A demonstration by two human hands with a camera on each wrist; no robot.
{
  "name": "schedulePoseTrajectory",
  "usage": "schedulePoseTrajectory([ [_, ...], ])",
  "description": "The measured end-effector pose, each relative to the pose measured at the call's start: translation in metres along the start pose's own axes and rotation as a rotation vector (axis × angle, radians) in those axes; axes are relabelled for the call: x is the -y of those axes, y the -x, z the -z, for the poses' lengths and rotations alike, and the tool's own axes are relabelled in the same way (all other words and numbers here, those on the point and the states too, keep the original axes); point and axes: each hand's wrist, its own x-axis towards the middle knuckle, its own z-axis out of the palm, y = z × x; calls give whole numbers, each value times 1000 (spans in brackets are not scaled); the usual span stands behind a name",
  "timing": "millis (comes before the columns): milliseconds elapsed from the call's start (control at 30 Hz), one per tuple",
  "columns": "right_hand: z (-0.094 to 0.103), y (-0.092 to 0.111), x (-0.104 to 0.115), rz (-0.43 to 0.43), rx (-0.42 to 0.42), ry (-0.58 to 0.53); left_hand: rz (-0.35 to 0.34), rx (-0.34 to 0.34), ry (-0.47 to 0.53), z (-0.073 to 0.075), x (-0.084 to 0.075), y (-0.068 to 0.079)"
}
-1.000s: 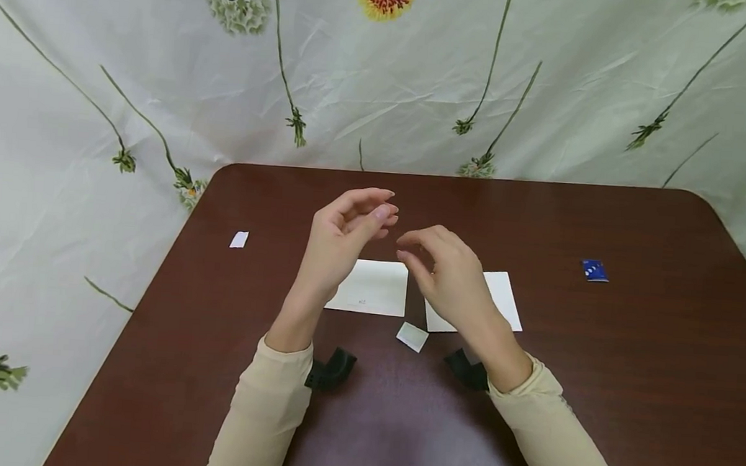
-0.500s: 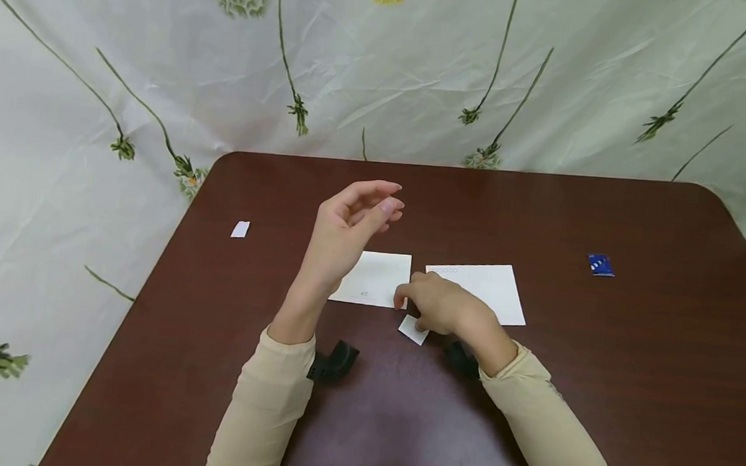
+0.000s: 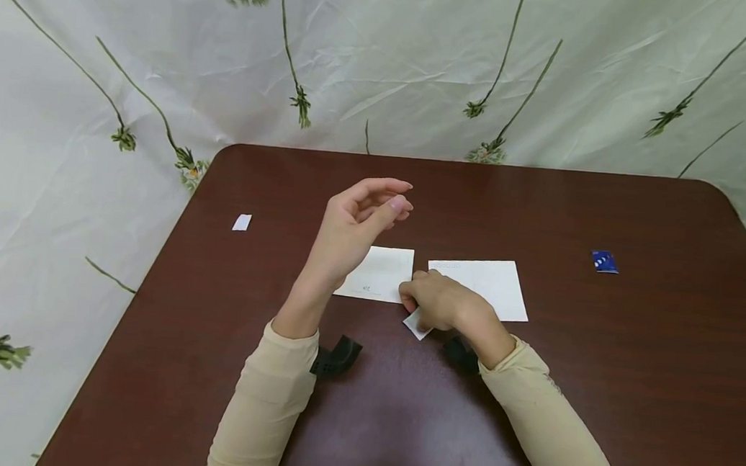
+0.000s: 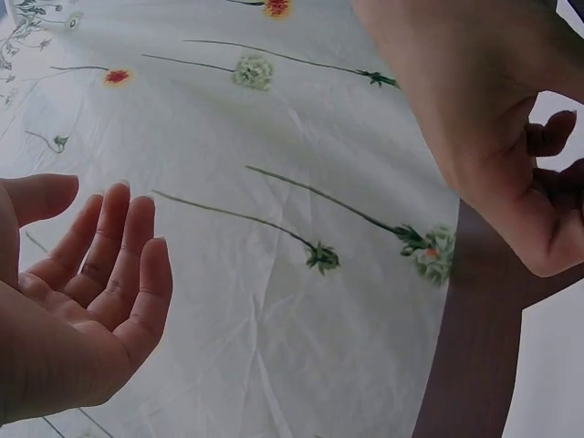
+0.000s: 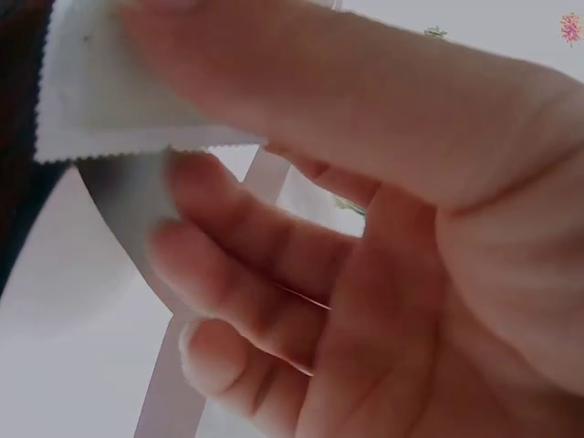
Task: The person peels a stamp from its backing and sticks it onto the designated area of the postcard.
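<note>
My right hand (image 3: 442, 303) is low over the table, between two white envelope-like sheets. Its thumb and fingers pinch a small pale postage stamp (image 5: 91, 100), whose toothed edge shows in the right wrist view; in the head view, a corner of the stamp (image 3: 415, 325) sticks out below the fingers. The left sheet (image 3: 383, 273) bears a tiny printed mark near its lower edge. Faint print runs along the top of the right sheet (image 3: 496, 285), partly hidden by my right hand. Raised above the left sheet, my left hand (image 3: 356, 221) is loosely curved and holds nothing.
A small white paper piece (image 3: 241, 222) lies at the far left of the brown table (image 3: 596, 393). Towards the right is a small blue rectangular item (image 3: 605, 261). Dark straps (image 3: 337, 357) are at both wrists. A flowered cloth (image 3: 424, 63) hangs behind.
My right hand has come down from the air over the right sheet to the stamp and now pinches it. My left hand stays raised. The head view has tilted slightly downward.
</note>
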Motion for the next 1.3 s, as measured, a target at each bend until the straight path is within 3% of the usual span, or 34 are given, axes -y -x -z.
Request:
schedulePoseTrajectory([
  [100,5,1,-2,16,13,-91,18,24,-8,1,3,-1],
  [200,11,4,-6,78,-63,-171,52,53,-31,2,7,-4],
  [267,16,7,-9,141,-177,-209,82,75,-59,4,12,-6],
  [467,25,9,-13,285,-666,-227,226,150,-252,11,33,-13],
  [567,25,7,-14,340,-872,-243,298,171,-323,13,40,-14],
  [633,24,5,-14,377,-985,-243,334,169,-343,13,42,-15],
  [767,24,3,-13,415,-1126,-202,389,163,-320,14,42,-15],
  [933,24,2,-12,459,-1212,-143,418,146,-231,13,40,-16],
  [1067,24,3,-13,464,-1174,-149,400,125,-186,12,39,-17],
  [1200,23,4,-15,381,-1098,-191,362,132,-213,13,42,-17],
  [1300,23,4,-16,288,-1065,-251,327,156,-299,15,44,-16],
])
